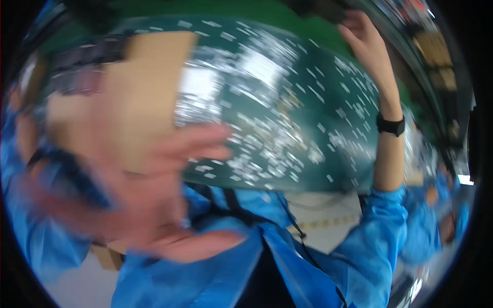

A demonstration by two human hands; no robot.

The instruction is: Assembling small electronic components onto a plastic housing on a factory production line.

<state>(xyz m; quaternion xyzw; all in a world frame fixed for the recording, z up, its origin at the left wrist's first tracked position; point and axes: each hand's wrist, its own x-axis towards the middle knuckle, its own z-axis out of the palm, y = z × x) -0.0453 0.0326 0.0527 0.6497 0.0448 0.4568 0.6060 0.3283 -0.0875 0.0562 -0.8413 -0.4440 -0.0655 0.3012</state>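
My left hand (149, 205) is large and smeared by motion, raised over the near left side of the green table (303, 110). Its fingers and thumb look spread, with nothing visible between them. Behind it lies a tan cardboard piece (159, 66). My right hand (363, 36), above a wrist with a black band, reaches to the far right of the table. Its fingers are bent and stand apart from the thumb, beside a dark blurred shape (321, 9); I make out nothing held. Many small whitish pieces (272, 149) are scattered over the table.
Shiny silver packets with white labels (197, 84) lie beside the cardboard. Black tray-like items (87, 56) stand at the far left. Brown boxes (433, 49) are at the far right. People in blue sleeves (421, 236) are close on the right.
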